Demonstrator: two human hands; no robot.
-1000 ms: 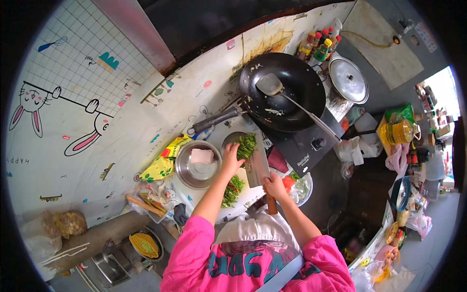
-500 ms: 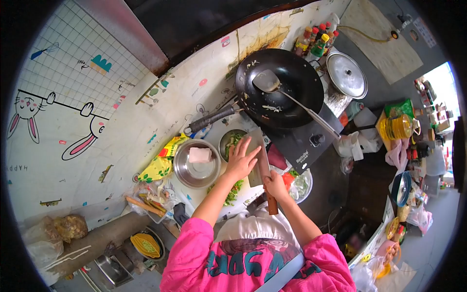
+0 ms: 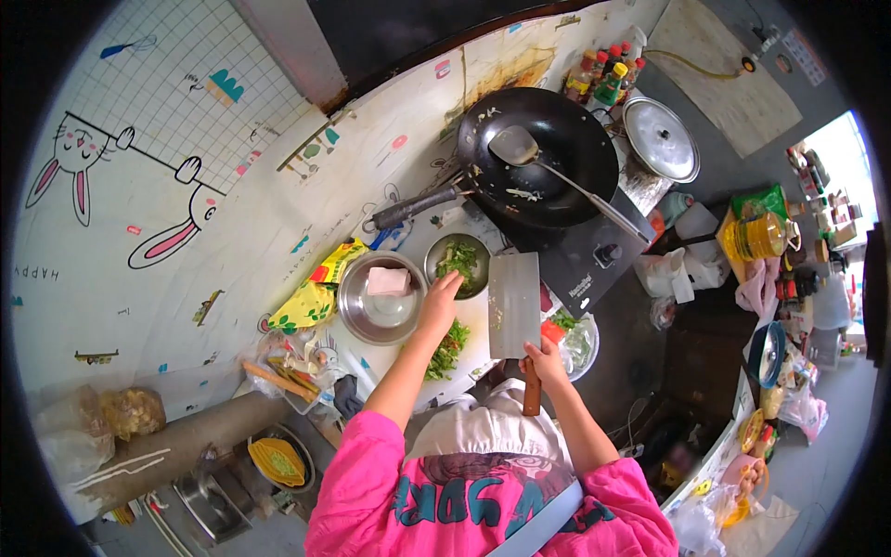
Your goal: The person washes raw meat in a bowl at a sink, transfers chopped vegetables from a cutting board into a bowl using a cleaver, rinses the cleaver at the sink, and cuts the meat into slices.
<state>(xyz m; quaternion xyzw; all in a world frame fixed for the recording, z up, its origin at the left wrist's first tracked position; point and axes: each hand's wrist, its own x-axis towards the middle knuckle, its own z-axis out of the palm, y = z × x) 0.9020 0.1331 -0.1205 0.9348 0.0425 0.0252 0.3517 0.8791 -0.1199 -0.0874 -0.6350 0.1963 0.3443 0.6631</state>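
My right hand [image 3: 546, 362] grips the wooden handle of a cleaver [image 3: 514, 306]. Its broad blade stands above the right side of the cutting board, with small bits stuck to it. At the near rim of a small metal bowl [image 3: 484, 254], my left hand [image 3: 440, 299] reaches in with its fingers drawn together. Chopped greens [image 3: 458, 259] lie in that bowl beside the fingertips; what the fingers pinch, if anything, is hidden. More chopped greens with red bits [image 3: 449, 353] lie on the white cutting board [image 3: 478, 339], partly behind my left forearm.
A steel bowl [image 3: 357, 320] with a pale pink block stands left of the small bowl. Beyond, a wok [image 3: 566, 200] with a spatula [image 3: 557, 172] sits on the cooktop [image 3: 594, 269]. Right of the cleaver is a basin [image 3: 583, 348] with vegetables. Bottles [image 3: 608, 85] stand behind.
My left hand has come off the cleaver blade to the small bowl's near rim, its fingers drawing together. The cleaver has moved away from the bowl, its blade now turned broadside to view.
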